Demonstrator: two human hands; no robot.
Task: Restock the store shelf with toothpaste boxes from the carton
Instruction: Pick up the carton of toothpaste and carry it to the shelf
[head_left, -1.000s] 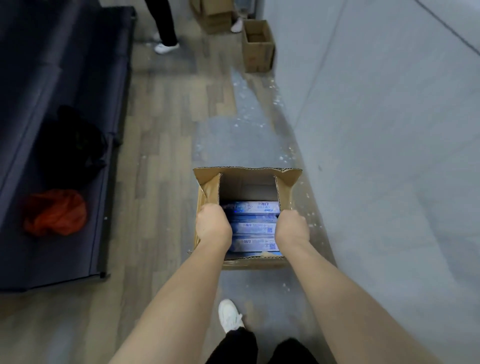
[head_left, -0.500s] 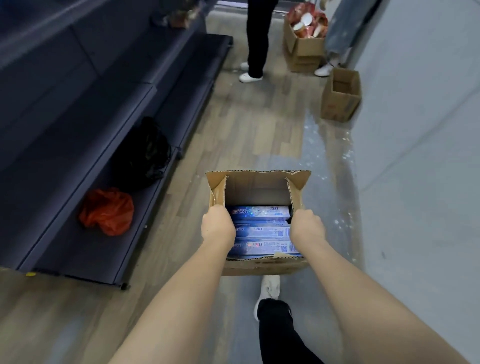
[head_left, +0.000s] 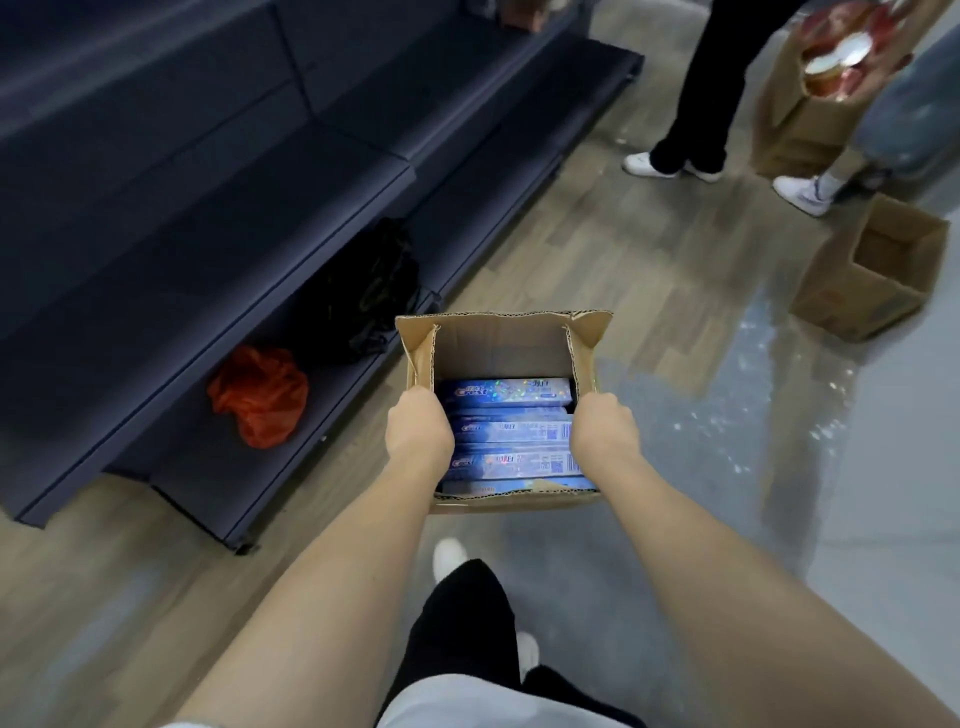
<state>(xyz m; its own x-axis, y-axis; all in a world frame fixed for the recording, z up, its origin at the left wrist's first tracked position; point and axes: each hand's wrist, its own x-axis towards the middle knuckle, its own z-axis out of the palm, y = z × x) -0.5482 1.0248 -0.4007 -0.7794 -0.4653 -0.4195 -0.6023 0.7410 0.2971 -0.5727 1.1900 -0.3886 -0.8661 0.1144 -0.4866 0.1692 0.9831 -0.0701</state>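
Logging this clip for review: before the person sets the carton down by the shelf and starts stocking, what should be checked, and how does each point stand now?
1. Both hands hold the carton: ok; left hand and right hand each grip a side wall.
2. Toothpaste boxes inside the carton: ok, several blue boxes lying flat.
3. Carton open for access: ok, flaps up.
4. Bottom shelf free for stock: not ok; an orange bag and a black bag lie on it.
5. Upper shelf space: cannot tell, too dark.
6. Aisle clear ahead: not ok; two people and an empty carton stand further along.
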